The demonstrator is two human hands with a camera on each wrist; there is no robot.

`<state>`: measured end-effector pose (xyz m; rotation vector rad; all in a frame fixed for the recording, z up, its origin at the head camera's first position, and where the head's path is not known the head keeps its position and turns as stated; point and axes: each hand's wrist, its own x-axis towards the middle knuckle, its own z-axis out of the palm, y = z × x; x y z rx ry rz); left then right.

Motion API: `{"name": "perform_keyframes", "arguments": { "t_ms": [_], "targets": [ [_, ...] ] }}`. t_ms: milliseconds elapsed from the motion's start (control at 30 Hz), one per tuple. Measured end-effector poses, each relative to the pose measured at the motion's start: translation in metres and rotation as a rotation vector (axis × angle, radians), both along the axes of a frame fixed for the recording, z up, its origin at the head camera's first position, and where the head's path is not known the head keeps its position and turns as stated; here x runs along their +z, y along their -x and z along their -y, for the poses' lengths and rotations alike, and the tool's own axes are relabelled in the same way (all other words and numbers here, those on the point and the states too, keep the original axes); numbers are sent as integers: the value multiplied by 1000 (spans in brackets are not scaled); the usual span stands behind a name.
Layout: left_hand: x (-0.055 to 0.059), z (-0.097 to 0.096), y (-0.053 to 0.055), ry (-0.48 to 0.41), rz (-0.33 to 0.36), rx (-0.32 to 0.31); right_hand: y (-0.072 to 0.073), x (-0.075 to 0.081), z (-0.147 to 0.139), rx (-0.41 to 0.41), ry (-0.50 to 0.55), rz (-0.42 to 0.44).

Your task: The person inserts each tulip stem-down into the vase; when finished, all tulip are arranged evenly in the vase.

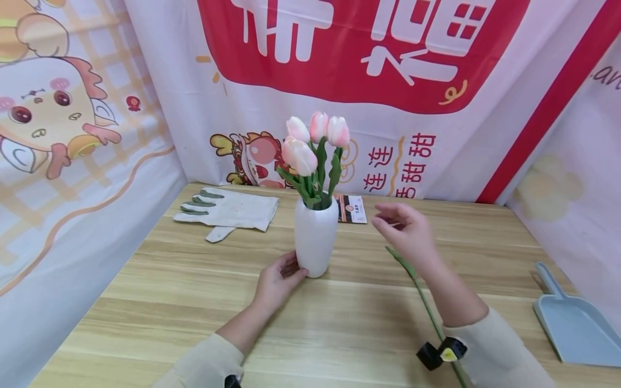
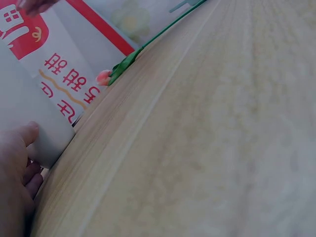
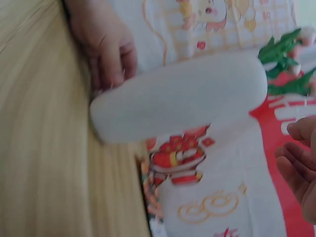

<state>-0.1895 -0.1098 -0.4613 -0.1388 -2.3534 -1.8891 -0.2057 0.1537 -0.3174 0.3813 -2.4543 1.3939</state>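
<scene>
A white vase [image 1: 316, 237] stands upright on the wooden table, holding several pink-and-white tulips [image 1: 301, 156] with green leaves. Low on the vase's left side, my left hand [image 1: 275, 283] holds the base with thumb and fingers; the left wrist view shows that thumb against the vase [image 2: 29, 106]. To the right of the vase my right hand [image 1: 407, 234] hovers above the table, fingers loosely bent and holding nothing. Beneath the right forearm lies a single tulip's green stem [image 1: 427, 307]. The left wrist view shows its pink bloom [image 2: 103, 77], which the head view does not.
White work gloves [image 1: 237, 207] lie at the back left of the table [image 1: 160, 302]. Behind the vase is a small printed card [image 1: 352, 209]. A light blue dustpan [image 1: 577, 328] rests at the right edge. Printed cloth [image 1: 184, 108] hangs along the back and sides.
</scene>
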Motion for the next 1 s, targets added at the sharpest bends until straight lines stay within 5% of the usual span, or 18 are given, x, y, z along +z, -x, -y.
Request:
{"name": "perform_keyframes", "arguments": {
  "t_ms": [567, 833, 1000],
  "targets": [
    [0, 0, 0, -5, 3, 6, -23, -79, -91, -152, -193, 215],
    [36, -6, -19, 2, 26, -3, -33, -104, -104, -138, -246, 369],
    [41, -6, -22, 3, 31, -9, -35, -114, -107, -91, -288, 399]
  ]
}}
